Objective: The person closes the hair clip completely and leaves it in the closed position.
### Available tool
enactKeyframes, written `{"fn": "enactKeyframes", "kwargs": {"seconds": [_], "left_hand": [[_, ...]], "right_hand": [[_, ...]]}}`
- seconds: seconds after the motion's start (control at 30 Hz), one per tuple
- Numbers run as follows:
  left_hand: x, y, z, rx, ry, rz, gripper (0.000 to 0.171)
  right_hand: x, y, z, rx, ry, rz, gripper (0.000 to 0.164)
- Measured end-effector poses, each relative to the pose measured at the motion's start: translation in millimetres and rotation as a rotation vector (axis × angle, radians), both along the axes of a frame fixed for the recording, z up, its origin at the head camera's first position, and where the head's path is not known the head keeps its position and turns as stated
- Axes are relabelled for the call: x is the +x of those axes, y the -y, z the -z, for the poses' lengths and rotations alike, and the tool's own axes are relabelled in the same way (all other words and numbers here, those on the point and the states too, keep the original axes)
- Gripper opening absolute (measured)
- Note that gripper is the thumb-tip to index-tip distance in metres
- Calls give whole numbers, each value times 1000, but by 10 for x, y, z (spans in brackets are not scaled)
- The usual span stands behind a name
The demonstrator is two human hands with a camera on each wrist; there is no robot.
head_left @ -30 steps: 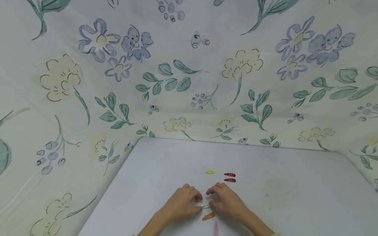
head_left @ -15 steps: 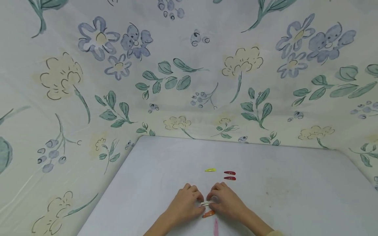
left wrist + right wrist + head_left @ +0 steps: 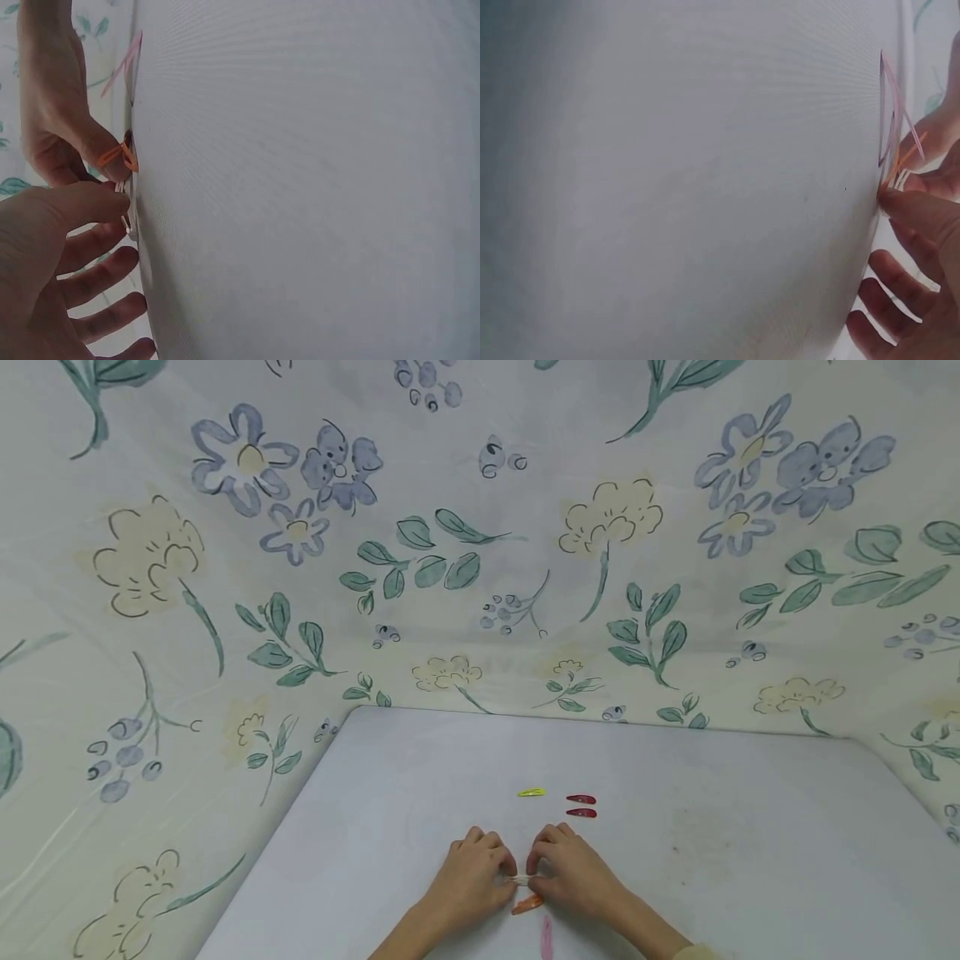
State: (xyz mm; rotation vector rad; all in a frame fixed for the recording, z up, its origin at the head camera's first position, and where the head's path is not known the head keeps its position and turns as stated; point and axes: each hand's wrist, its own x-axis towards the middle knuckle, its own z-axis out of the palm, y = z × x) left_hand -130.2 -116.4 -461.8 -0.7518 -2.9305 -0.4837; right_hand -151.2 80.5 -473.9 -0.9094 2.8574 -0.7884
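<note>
Counter [image 3: 765,852] | left hand [image 3: 474,872], right hand [image 3: 572,870]: each grip narrow, pinching one end of white clips [image 3: 522,880], likely to steady them | orange clip [image 3: 527,906] just beside

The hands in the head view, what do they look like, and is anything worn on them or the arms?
The left hand and right hand are bare, with no glove or ring showing. Both forearms are bare too, except that a pale yellow sleeve edges the right one.

The pinched clip [image 3: 522,880] is white, the backdrop [image 3: 420,618] floral.
</note>
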Motion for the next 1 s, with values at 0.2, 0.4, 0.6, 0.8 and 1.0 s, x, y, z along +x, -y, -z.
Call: {"fn": "enactKeyframes", "kwargs": {"seconds": [0.2, 0.4, 0.6, 0.8, 1.0], "left_hand": [[-19, 1, 18, 37, 18, -3, 8], [-49, -1, 18, 71, 27, -2, 9], [-72, -20, -19, 126, -6, 19, 12], [-140, -75, -52, 194, -40, 30, 15], [-198, -149, -56, 237, -46, 28, 14]], "right_hand": [[3, -7, -2, -3, -3, 1, 14], [20, -15, -24, -21, -6, -8, 14], [38, -50, -51, -87, -44, -13, 17], [28, -87, -60, -138, -21, 43, 17], [27, -128, -69, -191, -21, 147, 17]]}}
